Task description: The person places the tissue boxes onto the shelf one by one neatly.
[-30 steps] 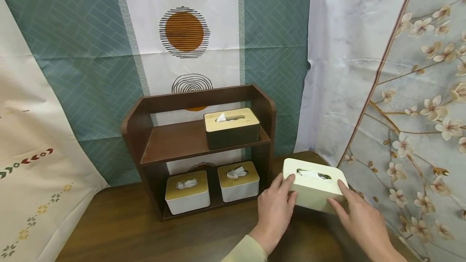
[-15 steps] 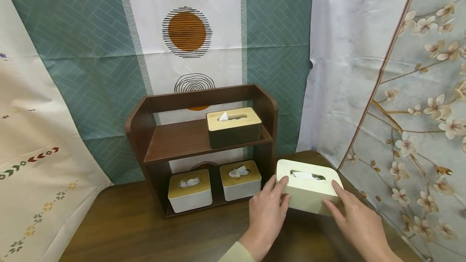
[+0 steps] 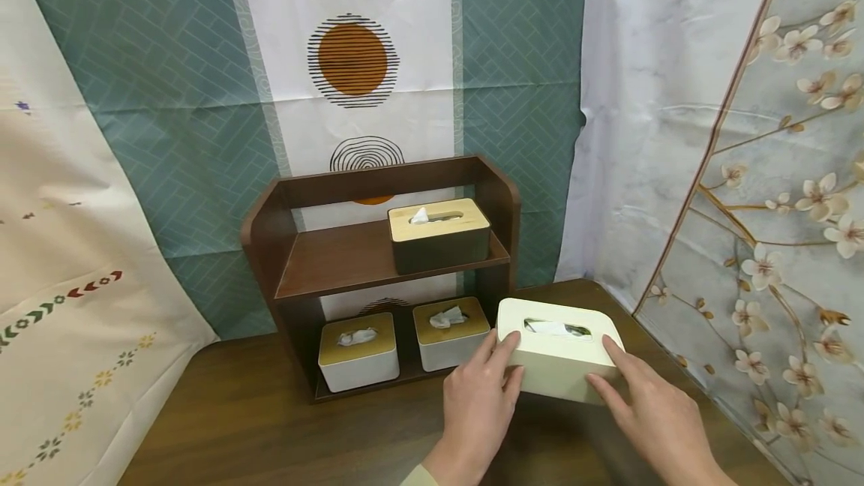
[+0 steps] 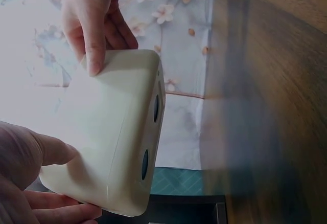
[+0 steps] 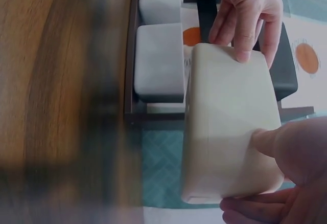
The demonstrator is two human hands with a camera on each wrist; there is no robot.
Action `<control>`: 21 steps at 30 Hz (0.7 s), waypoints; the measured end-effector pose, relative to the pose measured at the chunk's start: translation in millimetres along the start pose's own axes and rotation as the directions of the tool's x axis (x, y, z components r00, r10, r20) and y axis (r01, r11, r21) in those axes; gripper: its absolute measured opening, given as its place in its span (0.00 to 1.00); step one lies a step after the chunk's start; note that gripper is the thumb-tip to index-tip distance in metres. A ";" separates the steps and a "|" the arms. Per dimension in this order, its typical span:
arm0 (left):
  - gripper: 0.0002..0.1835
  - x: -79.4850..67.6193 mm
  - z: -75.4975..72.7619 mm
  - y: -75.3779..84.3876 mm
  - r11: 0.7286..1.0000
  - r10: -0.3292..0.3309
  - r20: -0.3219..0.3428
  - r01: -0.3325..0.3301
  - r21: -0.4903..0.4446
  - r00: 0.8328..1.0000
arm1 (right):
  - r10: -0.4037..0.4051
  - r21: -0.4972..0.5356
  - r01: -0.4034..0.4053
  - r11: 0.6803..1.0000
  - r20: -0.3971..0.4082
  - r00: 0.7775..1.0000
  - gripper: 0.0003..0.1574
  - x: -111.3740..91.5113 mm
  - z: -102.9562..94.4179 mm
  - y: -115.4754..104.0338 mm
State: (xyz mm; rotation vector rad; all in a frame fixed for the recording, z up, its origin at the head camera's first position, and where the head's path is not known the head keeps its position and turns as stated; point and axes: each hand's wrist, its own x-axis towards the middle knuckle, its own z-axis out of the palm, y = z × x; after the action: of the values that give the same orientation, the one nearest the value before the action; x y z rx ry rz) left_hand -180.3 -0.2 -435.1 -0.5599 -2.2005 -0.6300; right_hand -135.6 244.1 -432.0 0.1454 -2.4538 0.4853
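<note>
Between both hands is a cream tissue box [image 3: 560, 358], raised off the table, with white tissue showing in its oval top slot. My left hand [image 3: 478, 403] grips its left end, thumb against the front face and fingers at the end and top edge. At the opposite end my right hand [image 3: 651, 407] holds it in the same way. In the left wrist view the tissue box [image 4: 110, 127] shows two dark oval openings along its underside. The right wrist view has the wide face of the tissue box [image 5: 230, 121] between the two hands.
A dark brown two-tier shelf [image 3: 337, 261] stands left of the held box. Its upper tier bears a black tissue box [image 3: 442, 242] with a wooden lid. Below sit two white tissue boxes, left [image 3: 361, 366] and right [image 3: 454, 343]. Patterned cloths hang behind the wooden table [image 3: 270, 433].
Both hands have carried the cream tissue box leftward, closer to the shelf's right side. The head view has shifted slightly, and the boxes on the shelf keep their places.
</note>
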 end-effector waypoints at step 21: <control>0.31 -17.8 -44.2 -17.4 0.996 -0.016 -0.063 0.021 0.084 0.998 | -0.099 0.059 0.101 0.993 -0.040 0.994 0.44 0.8 6.9 -36.8</control>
State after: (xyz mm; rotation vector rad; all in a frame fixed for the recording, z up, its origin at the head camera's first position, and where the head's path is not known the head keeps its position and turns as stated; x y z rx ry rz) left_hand -155.0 -43.4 -427.4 -0.4701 -2.1653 -0.5535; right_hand -132.2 207.4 -425.4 0.2805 -2.3837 0.5145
